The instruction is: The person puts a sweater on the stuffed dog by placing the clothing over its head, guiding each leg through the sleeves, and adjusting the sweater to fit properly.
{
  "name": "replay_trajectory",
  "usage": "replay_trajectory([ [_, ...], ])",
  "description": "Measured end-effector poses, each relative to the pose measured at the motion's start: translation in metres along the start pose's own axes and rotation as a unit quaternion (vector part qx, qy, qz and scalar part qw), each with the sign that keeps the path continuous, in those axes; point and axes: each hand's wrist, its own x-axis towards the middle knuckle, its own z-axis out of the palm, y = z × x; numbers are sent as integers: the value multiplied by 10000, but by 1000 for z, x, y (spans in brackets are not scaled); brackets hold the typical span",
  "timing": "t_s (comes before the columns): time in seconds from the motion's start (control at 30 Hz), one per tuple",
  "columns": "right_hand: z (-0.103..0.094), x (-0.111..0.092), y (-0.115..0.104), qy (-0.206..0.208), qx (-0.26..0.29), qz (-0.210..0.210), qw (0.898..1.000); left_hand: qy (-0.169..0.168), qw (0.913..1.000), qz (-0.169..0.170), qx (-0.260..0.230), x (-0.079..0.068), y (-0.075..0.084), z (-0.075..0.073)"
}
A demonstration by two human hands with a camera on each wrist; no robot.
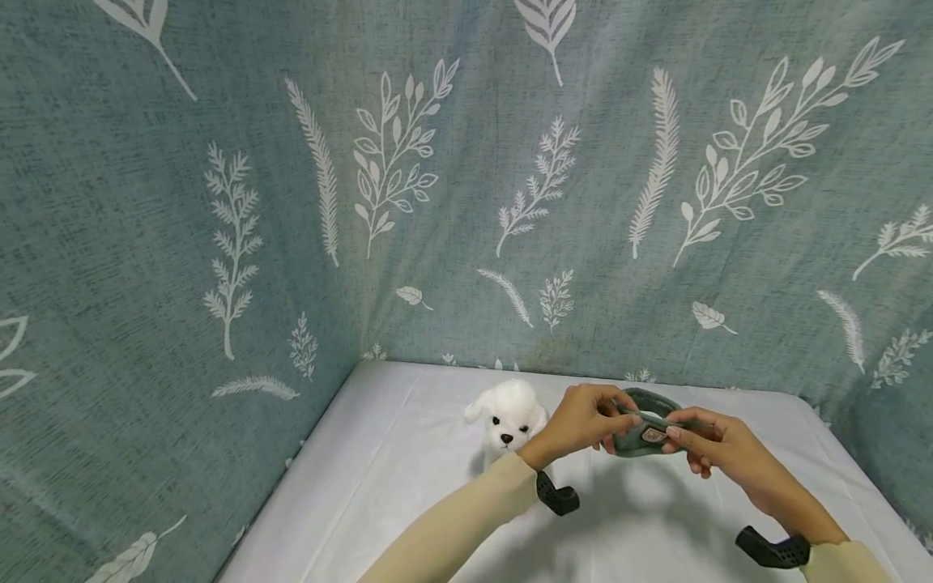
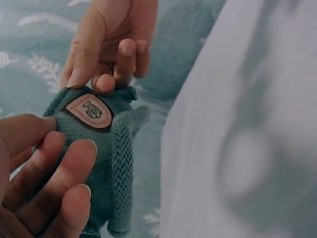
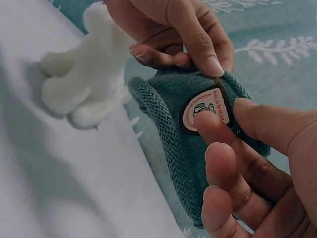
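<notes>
Held up between both hands is a small teal knitted garment [image 1: 636,445], its opening spread toward the head camera. A pink patch with a dark border [image 2: 89,112] is sewn on its side, and one knitted edge [image 3: 166,136] is thick and rolled. My left hand [image 1: 579,419] pinches the rim of the opening between thumb and fingers. On the opposite side of the patch, my right hand [image 1: 722,441] pinches the same rim. A white plush dog [image 1: 513,409] stands on the table behind my left wrist, which hides part of its body.
A white cloth covers the table [image 1: 408,478]. Teal curtains with white leaf prints [image 1: 466,202] hang behind it and along the left and right sides. Each wrist wears a black strap piece [image 1: 557,495].
</notes>
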Motion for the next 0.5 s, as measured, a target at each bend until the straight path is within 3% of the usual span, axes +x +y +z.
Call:
replay_trajectory([
  [0.5, 9, 9, -18, 67, 115, -194, 9997, 22, 10000, 79, -51, -2, 9, -26],
])
